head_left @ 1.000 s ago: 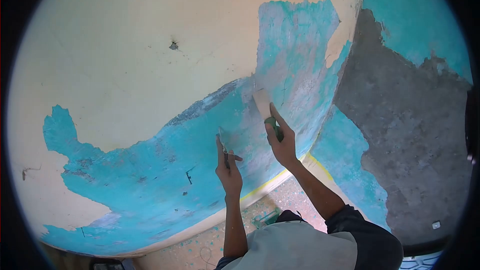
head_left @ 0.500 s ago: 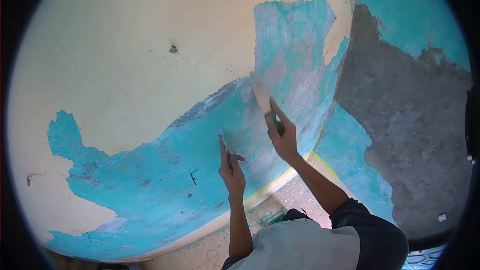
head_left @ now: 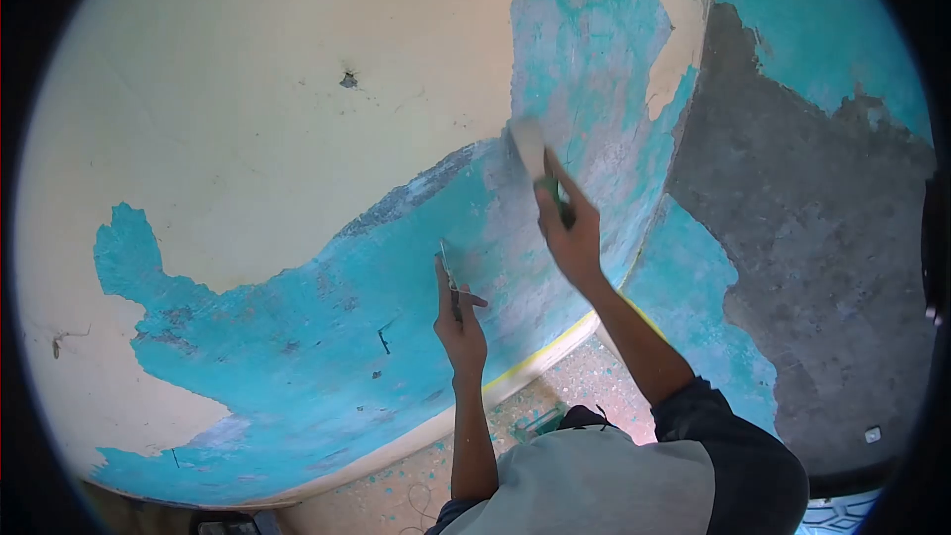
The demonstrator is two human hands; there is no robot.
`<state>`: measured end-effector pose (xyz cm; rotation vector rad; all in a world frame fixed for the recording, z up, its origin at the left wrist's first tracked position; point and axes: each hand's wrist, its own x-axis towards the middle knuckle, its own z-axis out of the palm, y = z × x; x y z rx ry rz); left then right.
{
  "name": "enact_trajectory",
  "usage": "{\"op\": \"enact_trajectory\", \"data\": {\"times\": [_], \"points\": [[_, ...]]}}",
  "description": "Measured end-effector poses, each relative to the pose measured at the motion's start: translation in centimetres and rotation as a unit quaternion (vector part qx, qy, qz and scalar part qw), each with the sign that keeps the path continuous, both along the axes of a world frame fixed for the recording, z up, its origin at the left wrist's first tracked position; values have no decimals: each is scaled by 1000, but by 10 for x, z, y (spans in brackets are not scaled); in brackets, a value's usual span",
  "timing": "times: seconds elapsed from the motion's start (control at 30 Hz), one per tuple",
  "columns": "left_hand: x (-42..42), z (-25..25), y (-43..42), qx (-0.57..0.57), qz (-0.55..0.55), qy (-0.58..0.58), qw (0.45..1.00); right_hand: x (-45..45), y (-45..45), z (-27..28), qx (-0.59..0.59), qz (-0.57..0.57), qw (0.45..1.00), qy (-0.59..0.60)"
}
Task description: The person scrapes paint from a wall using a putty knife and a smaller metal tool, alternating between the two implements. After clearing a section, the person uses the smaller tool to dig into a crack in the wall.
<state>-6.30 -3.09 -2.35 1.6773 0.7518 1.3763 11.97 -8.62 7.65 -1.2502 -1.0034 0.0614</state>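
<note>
My right hand (head_left: 575, 243) is closed round the dark green handle of a putty knife (head_left: 530, 147). Its wide pale blade lies at the wall, by the edge where cream paint (head_left: 248, 119) meets a turquoise patch (head_left: 386, 267). Lower and to the left, my left hand (head_left: 461, 337) grips a second thin-bladed scraper (head_left: 446, 263), seen nearly edge-on and pointing up. Its dark handle is mostly hidden by my fingers. Whether this blade touches the wall I cannot tell.
On the right, past the corner, a wall shows bare grey plaster (head_left: 802, 218) between turquoise areas. Turquoise flakes litter the speckled floor (head_left: 594, 376) below. A yellow line runs above the pale skirting (head_left: 535, 367). A small white socket or switch (head_left: 873, 434) sits low at right.
My right hand and its putty knife have moved a little up and to the right along the paint edge. The left hand has barely moved. The whole view has shifted slightly.
</note>
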Motion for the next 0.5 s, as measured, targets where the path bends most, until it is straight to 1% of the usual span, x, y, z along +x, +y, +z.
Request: {"op": "enact_trajectory", "data": {"times": [0.03,0.07,0.1,0.17,0.2,0.27,0.3,0.37,0.4,0.43,0.5], "points": [[1,-1,-1,-2,-3,2,1000,-1,-3,28,6,27,999,46],[2,-2,0,2,-1,1,1000,-2,-5,40,13,55,994,92],[2,0,0,7,3,-1,1000,-1,-6,38,14,53,994,93],[1,4,-4,-41,3,7,999,3,-3,26,8,31,998,46],[0,8,-6,-57,3,8,998,5,-1,12,6,29,999,46],[1,10,-8,-48,1,1,999,3,2,-29,22,-16,999,-34],[0,11,-7,-37,-1,-4,999,-1,-4,-36,-23,3,1000,-11],[-2,5,-4,-29,1,0,1000,5,0,-38,-6,3,1000,-19],[-2,4,-2,-22,3,5,1000,6,1,-31,9,3,1000,-25],[0,7,-2,-20,3,3,1000,10,9,-12,28,-17,999,-27],[0,10,-6,-34,5,6,999,12,6,47,38,-9,999,-5]]}}
